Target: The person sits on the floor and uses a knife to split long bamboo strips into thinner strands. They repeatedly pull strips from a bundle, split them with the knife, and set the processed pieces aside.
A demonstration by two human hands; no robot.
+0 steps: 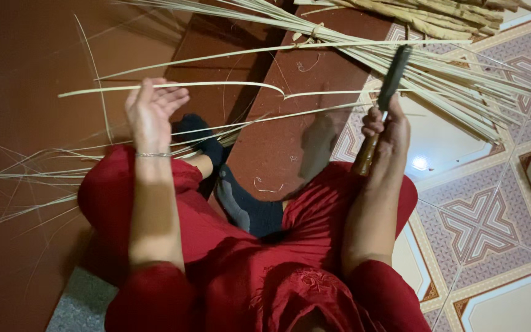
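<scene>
The head view looks down at a person in red clothes sitting on the floor (493,141), legs crossed, in dark socks (250,209). The right hand (385,126) is closed tight around the brown handle of a knife (383,101). The dark blade points up and away, toward a bundle (413,58) of long pale strips lying across the floor at the top. The left hand (152,110) is open with fingers spread, touching one thin strip (216,86). More loose strips lie near the left knee.
</scene>
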